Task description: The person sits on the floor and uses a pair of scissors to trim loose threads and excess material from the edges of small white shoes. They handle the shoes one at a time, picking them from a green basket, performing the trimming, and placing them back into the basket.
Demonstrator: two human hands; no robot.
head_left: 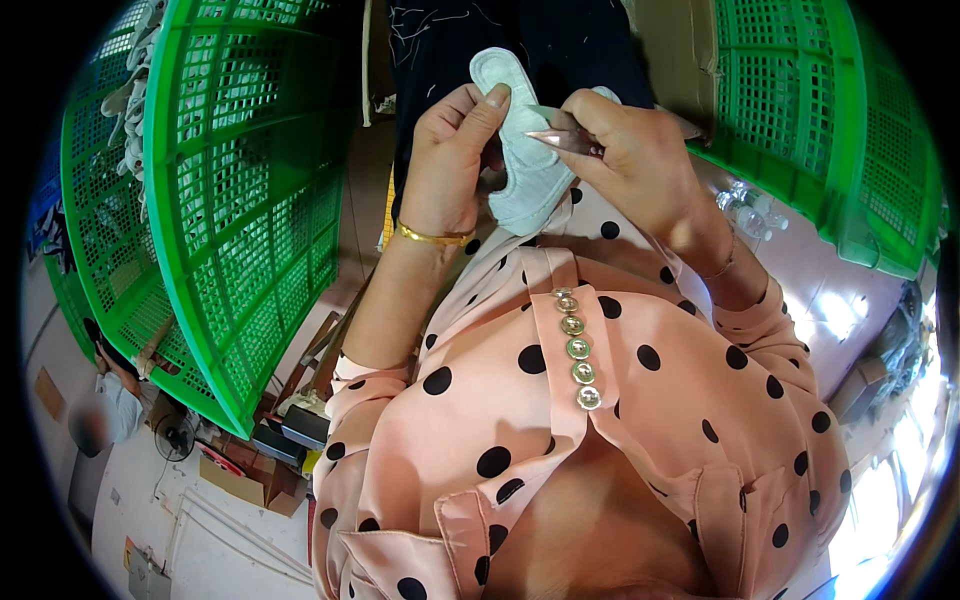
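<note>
A white stitched fabric piece [530,190], with a rounded tab at the top and a wider curved end below, is held up in front of my lap. My left hand [450,150] pinches its left edge near the tab, thumb on top. Closed around small metal thread snips [562,139], my right hand [645,155] is at the right side of the piece. The pointed blades lie over the fabric's middle and aim left. The fingers of my right hand partly hide the snips' handle and the fabric's right edge.
Tall green plastic crates [250,190] stand at my left, one with white pieces [135,110] in it. Another green crate [790,95] and a cardboard box [675,50] are at the right. Clear bottles [748,210] are by the right crate. A person [122,405] and a fan [174,436] show far left.
</note>
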